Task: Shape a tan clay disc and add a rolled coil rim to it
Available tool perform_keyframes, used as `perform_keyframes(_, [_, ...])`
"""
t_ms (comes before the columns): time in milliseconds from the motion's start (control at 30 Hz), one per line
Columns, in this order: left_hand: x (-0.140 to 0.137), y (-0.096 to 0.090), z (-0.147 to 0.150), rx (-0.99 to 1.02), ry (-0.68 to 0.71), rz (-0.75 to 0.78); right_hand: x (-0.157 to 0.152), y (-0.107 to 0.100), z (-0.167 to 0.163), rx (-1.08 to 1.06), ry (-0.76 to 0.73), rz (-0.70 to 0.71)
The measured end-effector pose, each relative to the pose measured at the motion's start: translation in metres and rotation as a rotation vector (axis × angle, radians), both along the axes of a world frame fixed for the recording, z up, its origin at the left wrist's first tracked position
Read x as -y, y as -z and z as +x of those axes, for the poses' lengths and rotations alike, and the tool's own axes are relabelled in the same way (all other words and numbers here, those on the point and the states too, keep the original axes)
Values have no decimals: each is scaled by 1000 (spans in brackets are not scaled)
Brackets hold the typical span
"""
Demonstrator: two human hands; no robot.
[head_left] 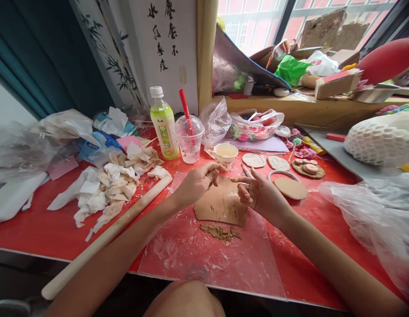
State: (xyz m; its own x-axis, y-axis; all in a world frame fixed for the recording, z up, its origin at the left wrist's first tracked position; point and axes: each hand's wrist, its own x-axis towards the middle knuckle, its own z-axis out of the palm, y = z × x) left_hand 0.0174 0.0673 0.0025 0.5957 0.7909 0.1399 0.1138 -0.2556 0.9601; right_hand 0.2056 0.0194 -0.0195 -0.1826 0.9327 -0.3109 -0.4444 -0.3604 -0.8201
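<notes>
1. Closest to me, my bare knee (pixel 186 301) stuck up at the edge of the red bench (pixel 26 233), where a clear sheet (pixel 204 264) smeared with clay lay flat.
2. To the left, a long pale wooden rod (pixel 108 237) ran slantwise over the bench, its near end jutting past the edge.
3. On the sheet, a ragged strip of clay scraps (pixel 220 232) sat just on my side of the brown clay slab (pixel 220 207), which lay flat between my arms.
4. My left hand (pixel 201 181) was over the slab's far left part, fingers curled in and tips drawn together; I could not tell whether they pinched anything.
5. My right hand (pixel 265 198) was at the slab's right side, half open and holding nothing I could see: forefinger pointing left, thumb raised, the others loosely bent.
6. Right of that hand, a round clay disc (pixel 291 188) overlapped a ring (pixel 279 171).
7. Beyond my hands stood a paper cup (pixel 224 164) of pale liquid, with two whitish discs (pixel 253 160) to its right.
8. Farther back stood a clear plastic cup (pixel 189 152) with a red straw (pixel 185 105), and a green-labelled bottle (pixel 165 127).
</notes>
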Motion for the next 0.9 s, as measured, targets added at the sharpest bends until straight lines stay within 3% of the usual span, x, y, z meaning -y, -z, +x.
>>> perform_keyframes(233, [0,-1,-3,30,-94,43,0,1,1,18,2,13])
perform_keyframes(467, [-3,-10,-1,5,20,79,0,0,0,26,4,12])
perform_keyframes(700, [-5,0,-1,-15,-69,70,0,2,1,37,-2,21])
perform_keyframes(900, [2,-4,-2,36,-122,78,0,4,0,48,-12,25])
